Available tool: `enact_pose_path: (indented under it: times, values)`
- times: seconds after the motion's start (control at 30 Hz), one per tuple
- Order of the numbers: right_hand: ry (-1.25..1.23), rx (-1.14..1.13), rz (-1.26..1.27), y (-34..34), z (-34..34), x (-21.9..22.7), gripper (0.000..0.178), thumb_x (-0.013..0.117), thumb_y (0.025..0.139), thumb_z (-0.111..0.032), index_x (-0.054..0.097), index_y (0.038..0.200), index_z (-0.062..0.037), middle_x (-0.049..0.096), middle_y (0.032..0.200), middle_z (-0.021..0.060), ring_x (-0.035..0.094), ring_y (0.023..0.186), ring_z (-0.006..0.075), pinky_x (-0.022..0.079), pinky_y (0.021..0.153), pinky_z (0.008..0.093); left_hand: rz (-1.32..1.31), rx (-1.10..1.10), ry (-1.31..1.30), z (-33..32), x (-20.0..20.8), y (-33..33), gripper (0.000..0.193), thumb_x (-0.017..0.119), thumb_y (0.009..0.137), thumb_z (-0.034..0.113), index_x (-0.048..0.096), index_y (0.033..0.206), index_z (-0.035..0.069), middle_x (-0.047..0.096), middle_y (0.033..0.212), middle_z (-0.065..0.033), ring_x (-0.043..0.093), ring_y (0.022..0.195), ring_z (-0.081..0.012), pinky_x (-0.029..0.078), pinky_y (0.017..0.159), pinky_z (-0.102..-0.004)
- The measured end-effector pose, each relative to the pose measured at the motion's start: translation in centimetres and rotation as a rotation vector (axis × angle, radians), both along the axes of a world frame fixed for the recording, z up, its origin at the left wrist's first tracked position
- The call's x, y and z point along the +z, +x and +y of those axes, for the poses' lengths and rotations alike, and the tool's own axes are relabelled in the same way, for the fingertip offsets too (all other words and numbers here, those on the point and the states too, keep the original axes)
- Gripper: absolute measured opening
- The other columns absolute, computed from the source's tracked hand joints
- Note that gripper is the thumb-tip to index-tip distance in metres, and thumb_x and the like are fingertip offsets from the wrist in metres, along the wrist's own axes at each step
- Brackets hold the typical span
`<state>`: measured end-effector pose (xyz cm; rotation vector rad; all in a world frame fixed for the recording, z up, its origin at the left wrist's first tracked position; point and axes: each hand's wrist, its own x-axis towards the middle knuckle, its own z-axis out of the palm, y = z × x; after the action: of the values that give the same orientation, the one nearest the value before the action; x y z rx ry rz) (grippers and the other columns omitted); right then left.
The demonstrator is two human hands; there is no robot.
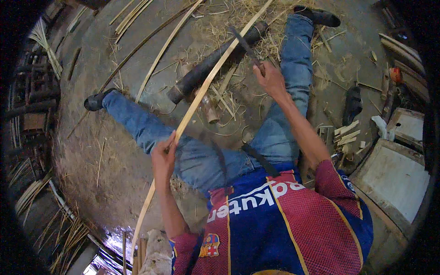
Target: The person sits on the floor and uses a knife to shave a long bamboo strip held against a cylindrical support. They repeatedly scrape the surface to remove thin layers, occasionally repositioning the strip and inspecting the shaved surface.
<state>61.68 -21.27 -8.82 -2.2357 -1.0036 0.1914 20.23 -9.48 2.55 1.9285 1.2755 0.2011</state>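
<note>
A long pale strip of split cane or bamboo [200,95] runs from the far top edge down past my left side. My left hand [164,155] is closed around it above my left thigh. In my right hand [271,81] is a knife [245,43] with a dark blade, pointing away from me. The blade's far end lies at the strip, where the strip crosses a dark round log [195,77] between my legs; whether the edge touches it I cannot tell. Under the log sits a shorter wooden piece [210,110].
Shavings [270,46] litter the ground around the log and my right foot. More long strips [167,46] lie at the far left. A dark shoe-like object [353,104], cut wood pieces [347,133] and a pale-topped box [389,176] are at right. Bundled sticks [34,192] stand at left.
</note>
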Motion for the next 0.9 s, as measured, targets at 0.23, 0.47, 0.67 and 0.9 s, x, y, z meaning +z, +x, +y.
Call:
enact_pose_path:
  times: [0.23, 0.47, 0.67, 0.9]
  values:
    - [-0.293, 0.017, -0.009, -2.0, 1.6, -7.2, 0.058, 0.044, 0.098, -0.058, 0.058, 0.103, -0.0014, 0.067, 0.088, 0.0279, 0.064, 0.085, 0.0492, 0.050, 0.075, 0.0578, 0.418, -0.192, 0.234, -0.8, -1.1, 0.2, 0.038, 0.075, 0.084, 0.027, 0.070, 0.120, 0.015, 0.070, 0.104, -0.0179, 0.064, 0.094, -0.0335, 0.049, 0.088, -0.0428]
    - [-0.343, 0.067, 0.203, -3.9, 3.0, -3.0, 0.069, 0.039, 0.098, -0.062, 0.065, 0.090, 0.0014, 0.065, 0.086, 0.0299, 0.063, 0.085, 0.0496, 0.049, 0.077, 0.0571, 0.051, -0.125, 0.380, -0.8, -7.6, 8.2, 0.037, 0.065, 0.093, 0.035, 0.069, 0.123, 0.015, 0.066, 0.106, -0.0211, 0.065, 0.094, -0.0372, 0.051, 0.075, -0.0443]
    - [-0.324, 0.430, 0.184, -10.7, -0.8, -1.3, 0.065, 0.049, 0.096, -0.059, 0.063, 0.076, 0.0009, 0.063, 0.077, 0.0267, 0.064, 0.079, 0.0450, 0.049, 0.069, 0.0517, 0.115, -0.140, 0.150, 1.2, -8.0, 9.6, 0.028, 0.060, 0.096, 0.030, 0.070, 0.117, 0.014, 0.067, 0.096, -0.0213, 0.064, 0.085, -0.0415, 0.049, 0.072, -0.0501]
    - [-0.370, 0.467, 0.106, -10.3, -1.3, 0.4, 0.056, 0.056, 0.094, -0.057, 0.064, 0.082, -0.0032, 0.065, 0.077, 0.0221, 0.064, 0.073, 0.0433, 0.051, 0.068, 0.0523, -0.050, -0.043, 0.084, 1.2, -7.5, 9.3, 0.032, 0.059, 0.096, 0.034, 0.072, 0.117, 0.013, 0.070, 0.099, -0.0217, 0.065, 0.093, -0.0401, 0.050, 0.081, -0.0448]
